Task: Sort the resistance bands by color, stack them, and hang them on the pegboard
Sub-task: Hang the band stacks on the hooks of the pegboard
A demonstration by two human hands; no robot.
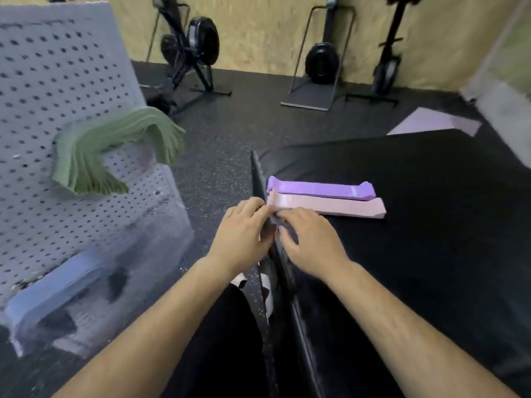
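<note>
A stack of pink resistance bands [330, 207] lies on the black mat [431, 196], with a stack of purple bands [321, 189] right behind it. My left hand [244, 228] and my right hand [310, 239] meet at the left end of the pink stack, fingertips pinching its end at the mat's edge. On the white pegboard [57, 81] at the left hangs a thick bunch of green bands [115, 147]. Lower on the board sits a stack of blue-lilac bands [51, 300].
Exercise bikes [189, 53] and a stand with a black weight [321, 64] line the wooden back wall. A pale lilac sheet [431, 124] lies on the dark rubber floor beyond the mat. My dark-clothed legs are below my arms.
</note>
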